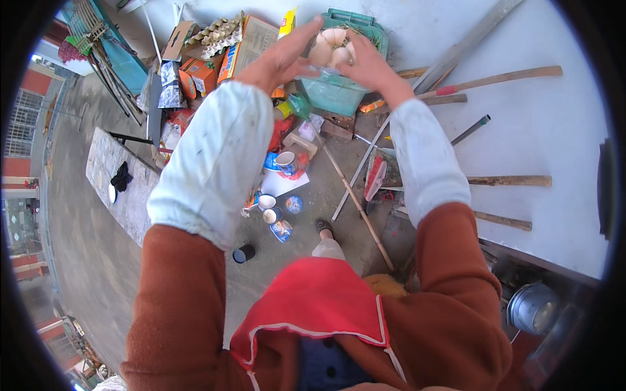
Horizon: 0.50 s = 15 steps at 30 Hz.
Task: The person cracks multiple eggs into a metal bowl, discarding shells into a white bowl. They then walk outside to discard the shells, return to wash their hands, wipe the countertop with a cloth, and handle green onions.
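A teal plastic bin [337, 95] with straw and several large pale eggs [332, 49] stands against the wall at the top of the head view. My left hand [288, 56] reaches to the bin's left side, blurred, with its fingers apart and nothing seen in it. At the right side of the eggs is my right hand [367, 61], fingers spread and bent over them; whether it touches an egg is hard to tell. Both forearms wear pale sleeve covers, and a red apron hangs over my front.
Cardboard boxes [198, 76] and egg trays [222, 36] lie left of the bin. Paper cups [286, 162], a bamboo pole [349, 190] and a red-bristled brush [375, 178] are on the floor below. Wooden handles [508, 181] lean along the right wall.
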Each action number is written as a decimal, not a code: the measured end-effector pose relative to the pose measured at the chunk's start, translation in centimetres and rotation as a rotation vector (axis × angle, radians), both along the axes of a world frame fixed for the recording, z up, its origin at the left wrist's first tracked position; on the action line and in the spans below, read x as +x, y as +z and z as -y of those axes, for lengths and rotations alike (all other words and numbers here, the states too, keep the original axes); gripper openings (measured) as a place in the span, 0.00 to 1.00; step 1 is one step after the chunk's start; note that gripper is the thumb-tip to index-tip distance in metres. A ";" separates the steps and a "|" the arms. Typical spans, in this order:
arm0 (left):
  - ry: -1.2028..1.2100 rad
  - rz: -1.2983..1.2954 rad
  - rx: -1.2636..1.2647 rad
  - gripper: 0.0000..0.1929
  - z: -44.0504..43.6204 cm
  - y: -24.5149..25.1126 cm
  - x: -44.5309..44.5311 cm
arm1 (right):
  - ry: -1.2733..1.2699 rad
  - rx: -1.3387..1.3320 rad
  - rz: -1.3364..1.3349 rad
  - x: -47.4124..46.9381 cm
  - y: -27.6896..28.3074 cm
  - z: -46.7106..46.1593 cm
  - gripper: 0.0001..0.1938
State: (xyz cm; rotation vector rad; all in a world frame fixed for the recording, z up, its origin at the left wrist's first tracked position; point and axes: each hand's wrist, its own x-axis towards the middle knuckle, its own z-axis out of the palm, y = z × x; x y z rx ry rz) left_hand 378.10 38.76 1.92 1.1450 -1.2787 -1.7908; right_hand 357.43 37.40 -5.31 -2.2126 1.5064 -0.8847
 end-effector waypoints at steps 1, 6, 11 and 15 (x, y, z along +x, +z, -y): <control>0.023 0.009 -0.027 0.54 1.6 -0.2 -0.6 | -0.036 0.052 -0.024 -1.0 -1.8 3.3 0.44; 0.269 -0.260 -0.097 0.49 4.1 -6.7 -2.0 | -0.268 0.035 0.102 -5.5 -12.8 8.5 0.38; 0.238 -0.210 0.215 0.43 -8.3 -14.3 5.7 | -0.200 0.179 0.241 -6.5 -24.7 -6.2 0.31; 0.499 0.082 0.637 0.30 -29.4 -20.1 18.1 | -0.310 0.672 0.246 -6.4 -31.2 -22.6 0.23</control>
